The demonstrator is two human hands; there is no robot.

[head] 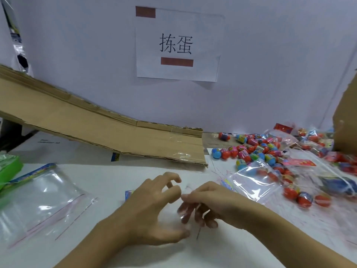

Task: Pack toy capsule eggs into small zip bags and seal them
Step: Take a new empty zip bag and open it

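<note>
My left hand (154, 209) and my right hand (212, 202) meet at the middle of the white table (241, 248). Between them is a small clear zip bag (128, 193); it is hard to see, and its blue header card shows behind my left hand. My right hand's thumb and fingers pinch the film. The curled fingers of my left hand touch the same spot, with the thumb stretched out below. A heap of red, blue and pink capsule eggs (251, 149) lies at the right. No egg is in either hand.
A stack of empty zip bags (44, 200) lies at the left beside a green box (7, 167). A cardboard ramp (116, 132) slopes down to the eggs. Another clear bag (251, 180) and filled bags (313, 142) lie at the right, near a cardboard box (345, 122).
</note>
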